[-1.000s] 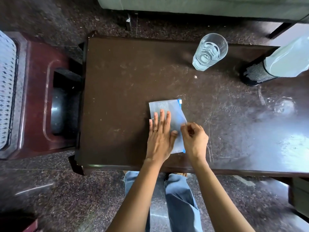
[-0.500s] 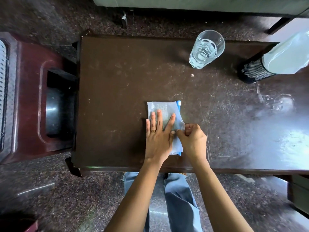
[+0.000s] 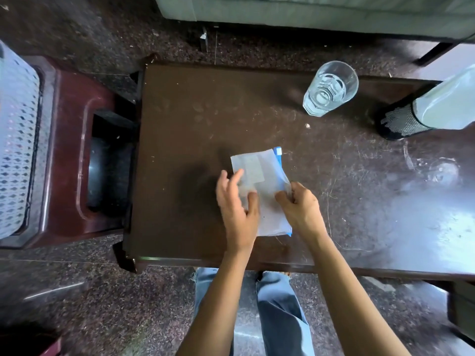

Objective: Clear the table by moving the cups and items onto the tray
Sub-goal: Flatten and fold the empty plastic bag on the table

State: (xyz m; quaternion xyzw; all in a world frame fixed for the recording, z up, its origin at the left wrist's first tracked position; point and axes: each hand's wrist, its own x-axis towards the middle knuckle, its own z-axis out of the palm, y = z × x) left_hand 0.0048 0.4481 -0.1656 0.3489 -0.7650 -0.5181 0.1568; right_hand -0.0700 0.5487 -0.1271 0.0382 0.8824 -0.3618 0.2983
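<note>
Pouch: see-through with a blue zip edge, lying on the surface near its front edge.
Left hand: released, blurred, fingers loosely spread over the pouch's left side.
Right hand: pinching the pouch's right edge.
Glass: upright, far back, well apart from the pouch.
Tray: left, off the surface.

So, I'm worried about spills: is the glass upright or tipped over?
Upright: the glass stands on its base on the table, open rim toward the overhead camera.

one head view looks steeply down, close over the table (wide-angle).
</note>
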